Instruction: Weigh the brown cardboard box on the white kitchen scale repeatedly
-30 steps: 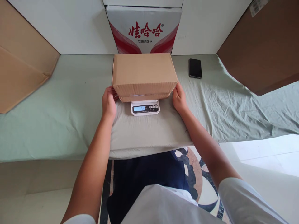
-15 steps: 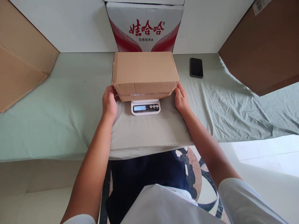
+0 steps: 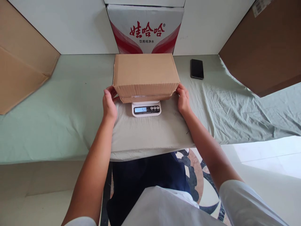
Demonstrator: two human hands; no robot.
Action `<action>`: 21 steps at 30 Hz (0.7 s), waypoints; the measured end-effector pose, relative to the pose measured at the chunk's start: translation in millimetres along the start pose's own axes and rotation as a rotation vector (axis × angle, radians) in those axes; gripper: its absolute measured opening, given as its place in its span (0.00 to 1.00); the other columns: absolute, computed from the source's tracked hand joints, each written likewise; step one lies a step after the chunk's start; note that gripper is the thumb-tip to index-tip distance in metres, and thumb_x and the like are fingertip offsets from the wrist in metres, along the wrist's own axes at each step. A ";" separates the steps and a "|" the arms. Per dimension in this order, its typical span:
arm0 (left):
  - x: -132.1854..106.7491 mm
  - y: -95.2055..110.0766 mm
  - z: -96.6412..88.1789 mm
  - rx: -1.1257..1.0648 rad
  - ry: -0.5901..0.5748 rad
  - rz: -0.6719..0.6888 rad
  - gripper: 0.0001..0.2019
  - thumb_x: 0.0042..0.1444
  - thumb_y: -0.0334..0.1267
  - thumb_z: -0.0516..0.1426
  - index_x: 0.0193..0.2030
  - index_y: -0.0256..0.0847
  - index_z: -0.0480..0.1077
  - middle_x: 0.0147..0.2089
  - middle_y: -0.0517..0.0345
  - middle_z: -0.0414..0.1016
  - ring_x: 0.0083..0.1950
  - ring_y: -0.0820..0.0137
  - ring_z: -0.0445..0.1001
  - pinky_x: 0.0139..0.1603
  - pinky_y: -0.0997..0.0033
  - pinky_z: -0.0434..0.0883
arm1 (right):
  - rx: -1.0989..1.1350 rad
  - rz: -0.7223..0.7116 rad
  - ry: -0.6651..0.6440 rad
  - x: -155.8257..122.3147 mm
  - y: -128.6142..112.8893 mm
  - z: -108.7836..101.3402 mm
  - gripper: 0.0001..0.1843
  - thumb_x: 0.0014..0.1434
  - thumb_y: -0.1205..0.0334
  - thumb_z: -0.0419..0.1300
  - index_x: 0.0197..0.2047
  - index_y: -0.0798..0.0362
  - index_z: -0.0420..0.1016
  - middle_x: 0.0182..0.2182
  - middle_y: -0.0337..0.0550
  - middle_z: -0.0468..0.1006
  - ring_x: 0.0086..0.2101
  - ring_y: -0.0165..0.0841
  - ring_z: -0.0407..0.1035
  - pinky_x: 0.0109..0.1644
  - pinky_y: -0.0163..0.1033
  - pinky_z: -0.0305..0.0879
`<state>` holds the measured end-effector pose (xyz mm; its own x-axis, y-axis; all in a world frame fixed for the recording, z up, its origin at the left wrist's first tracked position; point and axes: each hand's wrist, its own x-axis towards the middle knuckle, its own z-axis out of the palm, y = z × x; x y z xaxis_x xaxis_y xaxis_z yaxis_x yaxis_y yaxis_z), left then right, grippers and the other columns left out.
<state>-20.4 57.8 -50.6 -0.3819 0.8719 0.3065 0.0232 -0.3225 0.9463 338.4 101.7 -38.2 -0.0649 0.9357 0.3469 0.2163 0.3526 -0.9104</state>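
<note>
head view: from afar i look down past a pale shirt (image 3: 169,208) and dark trousers (image 3: 148,175), with a patterned floor (image 3: 195,175) showing beyond the cloth's near edge.
green cloth (image 3: 150,133): it covers the work surface, smoother in the middle and creased at the right.
white scale (image 3: 147,115): it lies on the cloth between the hands; i see its lit display (image 3: 140,109) and three round buttons, and the digits look like 5 and 3, though any point between them is too small for me to tell.
left hand (image 3: 109,102): thumb raised and apart from the fingers, which reach the box's near left corner; their tips are partly hidden, so i cannot tell whether they press on it.
right hand (image 3: 183,99): bent fingers at the box's near right corner; i cannot tell whether they grip it.
cardboard box (image 3: 145,70): it sits over the scale, covering its rear part, tape along its near face.
brown cartons (image 3: 265,47): one at each side, the right one bearing a barcode label (image 3: 261,7).
black phone (image 3: 197,69): flat on the cloth, right of the box.
printed carton (image 3: 145,18): upright just behind the box, red characters on it, between white panels (image 3: 77,25).
</note>
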 end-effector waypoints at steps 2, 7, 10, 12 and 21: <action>-0.9 1.2 0.7 -0.003 -0.002 0.002 0.43 0.67 0.85 0.48 0.57 0.48 0.81 0.63 0.38 0.86 0.70 0.43 0.83 0.64 0.45 0.84 | 0.028 0.027 0.009 0.4 1.4 0.5 0.32 0.75 0.31 0.50 0.69 0.34 0.80 0.71 0.36 0.83 0.76 0.52 0.72 0.83 0.69 0.67; -2.5 2.3 -0.1 0.008 -0.005 0.027 0.44 0.67 0.85 0.47 0.62 0.50 0.80 0.67 0.39 0.84 0.73 0.44 0.80 0.68 0.45 0.81 | 0.084 0.062 0.027 -0.5 7.6 0.5 0.41 0.69 0.22 0.52 0.76 0.32 0.73 0.75 0.36 0.80 0.77 0.50 0.71 0.86 0.68 0.60; -2.2 0.6 -2.1 -0.015 -0.022 0.027 0.43 0.67 0.84 0.49 0.64 0.51 0.79 0.69 0.40 0.82 0.74 0.43 0.80 0.69 0.44 0.80 | 0.086 0.043 0.003 -0.7 10.3 -0.1 0.49 0.65 0.15 0.52 0.79 0.33 0.69 0.77 0.39 0.79 0.79 0.51 0.69 0.87 0.66 0.60; -1.8 -0.3 -2.8 -0.028 -0.031 0.025 0.41 0.68 0.83 0.50 0.64 0.52 0.79 0.70 0.40 0.82 0.74 0.43 0.79 0.70 0.43 0.79 | 0.093 0.035 -0.003 -0.2 11.9 -0.2 0.52 0.64 0.13 0.51 0.80 0.34 0.69 0.77 0.41 0.78 0.79 0.52 0.69 0.87 0.66 0.59; -0.9 -1.2 -2.8 -0.003 -0.009 0.015 0.43 0.67 0.85 0.49 0.63 0.51 0.79 0.70 0.39 0.82 0.74 0.44 0.80 0.69 0.44 0.80 | 0.054 0.045 0.002 0.4 12.8 -3.5 0.36 0.71 0.30 0.52 0.75 0.33 0.74 0.74 0.38 0.81 0.74 0.51 0.73 0.82 0.66 0.68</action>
<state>-22.7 56.3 -52.3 -0.3729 0.8702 0.3220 0.0261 -0.3370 0.9411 344.6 106.6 -48.9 -0.0543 0.9506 0.3056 0.1657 0.3104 -0.9361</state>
